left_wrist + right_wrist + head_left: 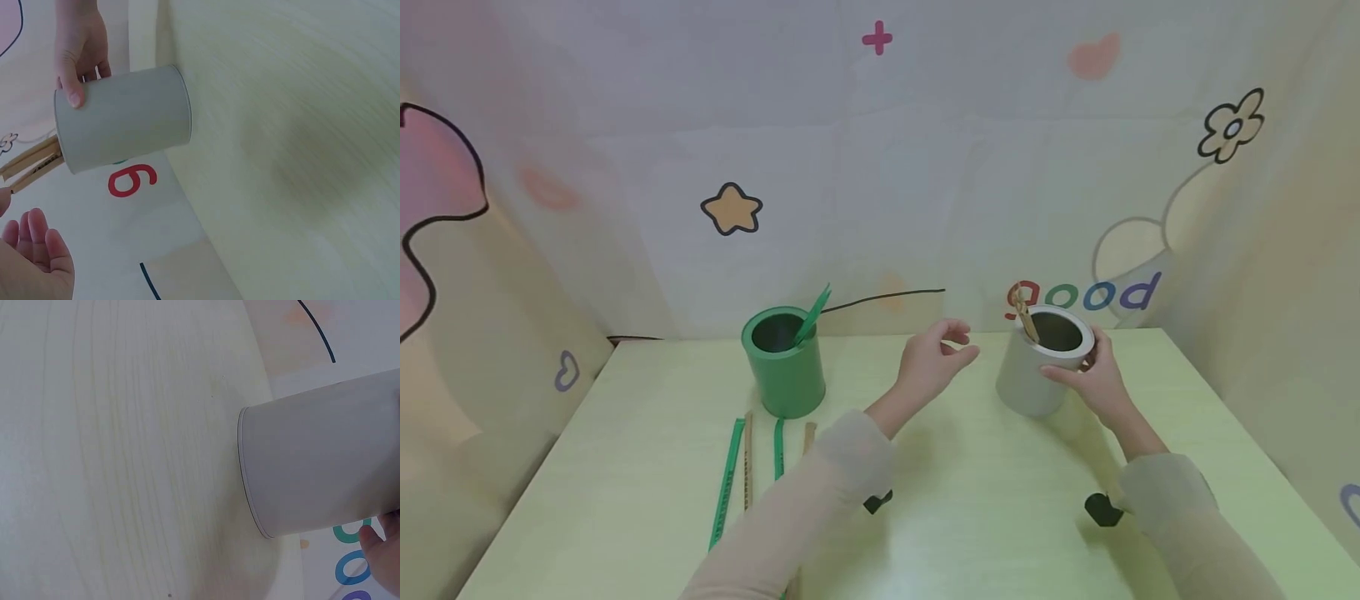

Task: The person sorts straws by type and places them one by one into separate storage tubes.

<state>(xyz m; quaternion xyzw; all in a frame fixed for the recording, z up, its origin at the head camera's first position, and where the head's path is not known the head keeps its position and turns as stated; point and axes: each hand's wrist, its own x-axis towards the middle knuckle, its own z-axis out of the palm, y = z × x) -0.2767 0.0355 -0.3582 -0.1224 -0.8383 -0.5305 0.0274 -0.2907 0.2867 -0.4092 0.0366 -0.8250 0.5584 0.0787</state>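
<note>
Printed cloth (880,192) backs a table (992,508); right hand (1099,382) grips white pot (1028,385), left hand (930,360) relaxed.

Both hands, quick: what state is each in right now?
Left hand: open, relaxed, holding nothing.
Right hand: holding the light-grey cylindrical container.
</note>
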